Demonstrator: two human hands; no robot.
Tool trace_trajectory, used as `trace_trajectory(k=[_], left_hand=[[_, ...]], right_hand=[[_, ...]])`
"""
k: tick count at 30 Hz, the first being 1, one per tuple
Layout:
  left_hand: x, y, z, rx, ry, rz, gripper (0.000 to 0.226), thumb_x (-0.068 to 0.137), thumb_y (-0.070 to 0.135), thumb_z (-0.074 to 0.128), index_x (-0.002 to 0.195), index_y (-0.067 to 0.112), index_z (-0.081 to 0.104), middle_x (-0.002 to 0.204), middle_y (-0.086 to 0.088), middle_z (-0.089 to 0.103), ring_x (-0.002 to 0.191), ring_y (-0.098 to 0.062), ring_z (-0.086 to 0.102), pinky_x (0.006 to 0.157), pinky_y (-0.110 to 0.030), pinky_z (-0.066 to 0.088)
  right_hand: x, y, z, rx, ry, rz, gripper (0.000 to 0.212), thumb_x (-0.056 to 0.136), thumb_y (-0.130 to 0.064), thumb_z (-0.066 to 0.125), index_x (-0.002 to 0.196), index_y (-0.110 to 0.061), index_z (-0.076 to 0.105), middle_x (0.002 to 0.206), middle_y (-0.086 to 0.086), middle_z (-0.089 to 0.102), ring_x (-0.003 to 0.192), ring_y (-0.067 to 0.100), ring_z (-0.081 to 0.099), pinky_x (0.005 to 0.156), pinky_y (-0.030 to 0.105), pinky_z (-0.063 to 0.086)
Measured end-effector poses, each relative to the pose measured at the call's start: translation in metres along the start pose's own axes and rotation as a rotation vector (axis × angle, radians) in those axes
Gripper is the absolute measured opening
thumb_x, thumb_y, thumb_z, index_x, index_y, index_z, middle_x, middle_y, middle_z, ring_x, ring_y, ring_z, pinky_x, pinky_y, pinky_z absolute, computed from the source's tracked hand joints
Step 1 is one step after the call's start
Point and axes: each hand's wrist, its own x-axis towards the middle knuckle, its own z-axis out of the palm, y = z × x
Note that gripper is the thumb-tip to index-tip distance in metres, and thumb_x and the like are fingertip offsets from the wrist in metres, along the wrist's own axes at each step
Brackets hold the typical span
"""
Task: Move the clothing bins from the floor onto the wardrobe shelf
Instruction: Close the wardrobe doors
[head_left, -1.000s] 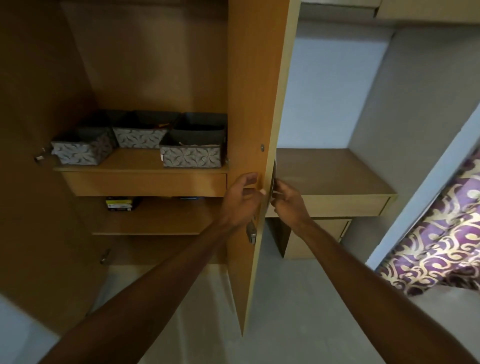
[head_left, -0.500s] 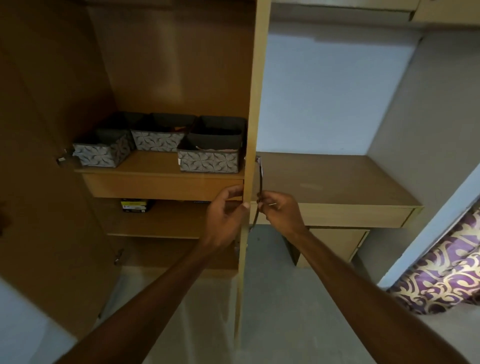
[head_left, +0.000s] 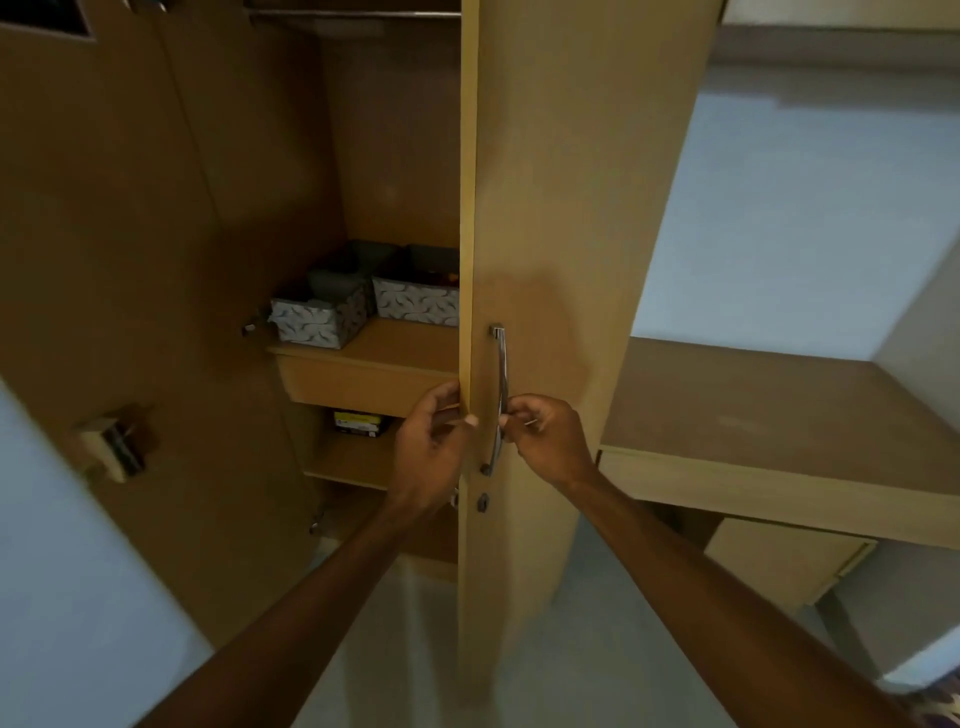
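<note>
Head camera is looking down two bare forearms at a wardrobe door (head_left: 561, 218). The fingertips (head_left: 470, 420) of the left hand (head_left: 428, 447) are curling round the door's free edge, thumb side toward the opening, so that hand is gripping the edge. The right hand (head_left: 545, 441) is pinching its fingers against the lower part of the metal handle (head_left: 501, 395), a slim curved bar running up the door face; whether the fingers are fully wrapping the bar cannot be told. Below the handle a small round keyhole (head_left: 483, 502) is showing.

Left of the door edge, the wardrobe interior is lying open. On the wardrobe shelf (head_left: 395, 343) two patterned grey clothing bins are sitting side by side: the left bin (head_left: 319, 317) is standing near the shelf's front left corner, and the second bin (head_left: 415, 296) is sitting just beside it, its right end being hidden by the door. A dark box with a yellow label (head_left: 357, 422) is resting on a lower shelf (head_left: 353, 460). The other door (head_left: 119, 260) is swinging wide at the left, carrying a blurred fitting (head_left: 111, 441). To the right, a wooden desk top (head_left: 753, 415) is extending along a pale wall (head_left: 805, 208), with a drawer unit (head_left: 779, 566) beneath it.
</note>
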Motion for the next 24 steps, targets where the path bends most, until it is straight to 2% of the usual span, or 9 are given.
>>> trace_trajectory(k=[6,10,12,15,17,19,24], left_hand=[[0.052,-0.012,-0.037,0.068,-0.039,-0.053,0.038,0.094,0.021,0.059,0.131,0.026,0.050,0.119,0.014,0.062,0.111,-0.001,0.057,0.093,-0.026,0.050],[0.086,-0.025,-0.055,0.066,-0.081,-0.057,0.038,0.096,0.026,0.055,0.133,0.024,0.051,0.124,0.011,0.062,0.114,-0.002,0.058,0.099,-0.032,0.049],[0.101,-0.027,-0.061,0.035,-0.096,-0.060,0.033,0.100,0.026,0.049,0.132,0.028,0.052,0.123,0.014,0.063,0.112,0.003,0.058,0.095,-0.026,0.048],[0.121,-0.028,-0.069,0.003,-0.108,-0.098,0.024,0.103,0.034,0.039,0.118,0.047,0.053,0.114,0.025,0.061,0.101,0.018,0.056,0.085,-0.019,0.044],[0.138,-0.030,-0.072,-0.011,-0.111,-0.108,0.024,0.104,0.037,0.034,0.112,0.049,0.053,0.111,0.027,0.060,0.097,0.021,0.055,0.079,-0.013,0.042],[0.154,-0.033,-0.075,-0.010,-0.115,-0.114,0.027,0.105,0.036,0.030,0.110,0.047,0.054,0.109,0.024,0.061,0.095,0.021,0.056,0.074,-0.009,0.043],[0.198,-0.049,-0.079,0.010,-0.126,-0.136,0.033,0.104,0.043,0.024,0.104,0.047,0.057,0.104,0.023,0.061,0.090,0.023,0.055,0.084,-0.022,0.044]], right_hand=[[0.046,0.001,0.053,-0.060,0.034,-0.008,0.009,0.081,-0.028,0.068,0.083,-0.020,0.071,0.072,-0.007,0.071,0.071,0.013,0.068,0.071,0.038,0.058],[0.075,0.000,0.078,-0.113,0.043,-0.016,0.010,0.082,-0.027,0.068,0.078,-0.018,0.070,0.068,-0.004,0.070,0.066,0.015,0.067,0.067,0.040,0.057],[0.091,0.002,0.089,-0.141,0.044,-0.026,0.015,0.082,-0.027,0.067,0.073,-0.016,0.066,0.063,-0.001,0.067,0.063,0.018,0.065,0.063,0.040,0.056],[0.114,0.004,0.103,-0.156,0.046,-0.030,0.022,0.083,-0.026,0.066,0.066,-0.012,0.061,0.058,0.003,0.062,0.055,0.017,0.058,0.060,0.037,0.051],[0.132,0.006,0.112,-0.166,0.040,-0.033,0.024,0.083,-0.027,0.065,0.066,-0.011,0.059,0.057,0.006,0.060,0.052,0.014,0.052,0.058,0.035,0.049],[0.147,0.009,0.120,-0.162,0.043,-0.036,0.023,0.084,-0.027,0.065,0.068,-0.010,0.061,0.057,0.006,0.061,0.055,0.017,0.057,0.059,0.035,0.050],[0.188,0.018,0.135,-0.138,0.038,-0.038,0.016,0.083,-0.029,0.067,0.074,-0.016,0.068,0.061,0.000,0.068,0.060,0.016,0.065,0.060,0.036,0.054]])
